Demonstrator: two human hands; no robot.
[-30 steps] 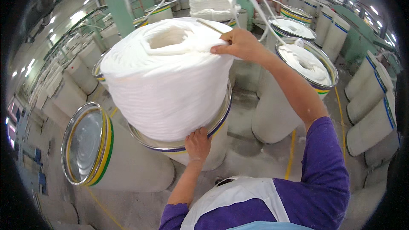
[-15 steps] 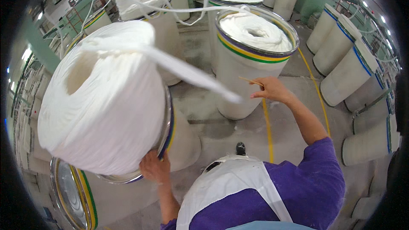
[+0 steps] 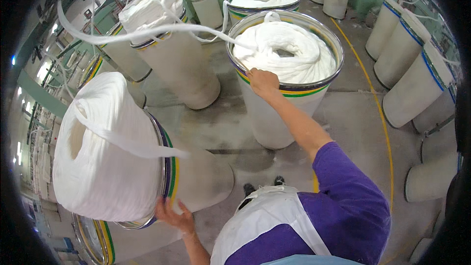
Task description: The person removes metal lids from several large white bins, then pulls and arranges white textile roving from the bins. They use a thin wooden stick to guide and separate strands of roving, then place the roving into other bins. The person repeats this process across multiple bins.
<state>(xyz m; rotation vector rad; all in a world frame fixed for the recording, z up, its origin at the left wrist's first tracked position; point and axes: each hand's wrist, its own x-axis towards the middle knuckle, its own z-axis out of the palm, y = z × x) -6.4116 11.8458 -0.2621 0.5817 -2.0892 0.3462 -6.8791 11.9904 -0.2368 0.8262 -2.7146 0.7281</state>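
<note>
At the left, a tall coil of white fibre sliver (image 3: 110, 167) stands out of a pale can (image 3: 201, 179) with a metal rim and coloured bands. My left hand (image 3: 175, 217) is open, thumb and fingers apart, with the fingertips at that can's lower rim. A loose sliver end (image 3: 142, 146) trails over the coil towards me. Ahead, my right hand (image 3: 263, 81) is closed on a thin wooden stick (image 3: 240, 64) at the near rim of another can (image 3: 267, 118). Inside that can lies coiled white sliver (image 3: 289, 44) with a hole in its middle.
A sliver strand (image 3: 132, 35) hangs across from the upper left to the middle can. Another full can (image 3: 265, 0) stands behind it. A can with heaped sliver (image 3: 171, 64) stands farther left. Blue-banded cans (image 3: 414, 88) line the right, beyond a yellow floor line (image 3: 375, 93).
My right hand has moved forward and left with the stick, up to the middle can's rim. My left hand has loosened from the left can's rim, fingers spreading. The loose sliver end has dropped back left.
</note>
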